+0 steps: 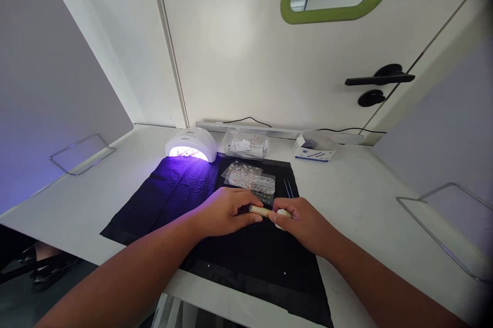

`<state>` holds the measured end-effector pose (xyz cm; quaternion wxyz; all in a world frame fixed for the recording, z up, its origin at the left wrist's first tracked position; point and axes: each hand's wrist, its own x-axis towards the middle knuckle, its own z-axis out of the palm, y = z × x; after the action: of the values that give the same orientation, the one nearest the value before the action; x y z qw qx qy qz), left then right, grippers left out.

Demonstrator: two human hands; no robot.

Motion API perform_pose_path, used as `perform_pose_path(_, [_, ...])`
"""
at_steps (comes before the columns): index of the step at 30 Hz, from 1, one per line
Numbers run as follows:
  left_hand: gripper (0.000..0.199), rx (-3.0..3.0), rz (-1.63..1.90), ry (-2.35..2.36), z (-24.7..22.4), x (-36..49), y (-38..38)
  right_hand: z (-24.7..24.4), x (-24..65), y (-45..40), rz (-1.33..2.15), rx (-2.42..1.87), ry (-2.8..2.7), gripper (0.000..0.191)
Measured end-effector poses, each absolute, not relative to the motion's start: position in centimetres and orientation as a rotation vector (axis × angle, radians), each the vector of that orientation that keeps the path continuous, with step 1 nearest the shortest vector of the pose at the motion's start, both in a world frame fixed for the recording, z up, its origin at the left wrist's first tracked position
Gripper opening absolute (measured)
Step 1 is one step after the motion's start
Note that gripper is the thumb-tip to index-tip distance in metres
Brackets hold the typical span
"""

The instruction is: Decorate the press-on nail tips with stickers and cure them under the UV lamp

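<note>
Over the black mat (pixel 246 261), my left hand (pixel 227 212) grips one end of a small gold tube (pixel 260 210) between thumb and fingers. My right hand (pixel 304 223) is closed round a small whitish, rounded item (pixel 283 213) at the tube's other end. The hands are close together, with the tube between them. Just behind them lie clear sheets (pixel 252 182) with small decorations. Dark tweezers (pixel 288 188) rest behind my right hand. At the mat's back left, a white lamp (pixel 192 142) glows purple.
A clear tray (pixel 245 146) with packets stands at the back, right of the lamp. Further right is an alcohol pads box (pixel 314 153). Wire stands (pixel 435 230) flank the white table (pixel 358 199). Thin cables run along the back.
</note>
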<state>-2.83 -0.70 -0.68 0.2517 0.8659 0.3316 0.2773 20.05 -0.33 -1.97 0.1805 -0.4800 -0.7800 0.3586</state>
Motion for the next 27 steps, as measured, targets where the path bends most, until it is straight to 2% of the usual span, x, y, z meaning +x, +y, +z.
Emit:
perform_pose_path(18, [0.022, 2.403, 0.785, 0.876, -0.55, -2.88, -0.70, -1.71, 19.79, -0.27, 0.994, -1.394, -2.218, 0.040])
perform_pose_path(27, [0.021, 2.400, 0.784, 0.879, -0.46, -2.89, -0.90, -1.67, 19.70, -0.45, 0.948, -1.429, -2.253, 0.034])
